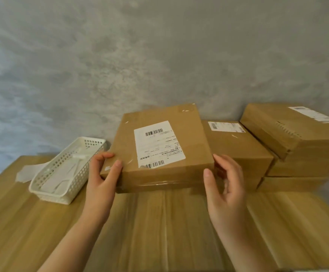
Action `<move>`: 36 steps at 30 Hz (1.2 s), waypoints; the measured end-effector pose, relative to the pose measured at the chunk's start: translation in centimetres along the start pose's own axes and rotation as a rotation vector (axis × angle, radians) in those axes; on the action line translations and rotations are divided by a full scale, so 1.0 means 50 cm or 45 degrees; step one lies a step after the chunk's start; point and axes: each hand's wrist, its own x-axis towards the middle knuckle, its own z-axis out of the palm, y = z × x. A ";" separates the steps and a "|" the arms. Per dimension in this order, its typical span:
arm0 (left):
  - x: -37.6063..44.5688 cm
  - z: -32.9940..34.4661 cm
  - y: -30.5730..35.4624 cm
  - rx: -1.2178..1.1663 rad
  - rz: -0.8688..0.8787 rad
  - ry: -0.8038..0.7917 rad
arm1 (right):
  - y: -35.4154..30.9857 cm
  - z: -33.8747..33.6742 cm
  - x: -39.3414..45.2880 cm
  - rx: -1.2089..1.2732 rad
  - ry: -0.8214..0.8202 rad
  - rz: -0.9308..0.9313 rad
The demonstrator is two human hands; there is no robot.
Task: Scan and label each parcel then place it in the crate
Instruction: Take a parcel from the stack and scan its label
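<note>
The left hand point(101, 173) grasps the near-left corner of the parcel point(159, 150), thumb on top, fingers curled over the edge. The right hand point(226, 183) is released, fingers relaxed and spread just beside the parcel's near-right corner; whether the fingertips touch it is unclear. The parcel sits mid-table, tilted, its white label point(157, 144) facing up. At three o'clock from it lies a second box point(238, 146), and further that way a stack point(297, 138) of boxes. At nine o'clock a white basket point(61, 173) holds paper slips, on the wooden table point(159, 232)
</note>
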 end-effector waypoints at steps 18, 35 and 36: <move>-0.084 -0.318 -0.129 0.397 -0.272 -0.095 | 0.037 0.159 -0.243 0.099 -0.576 0.554; 0.063 -0.363 -0.124 1.168 0.267 -0.562 | 0.193 0.313 0.001 -0.883 -0.713 0.717; 0.064 -0.362 -0.129 1.147 0.239 -0.587 | 0.207 0.332 0.016 -0.961 -0.762 0.757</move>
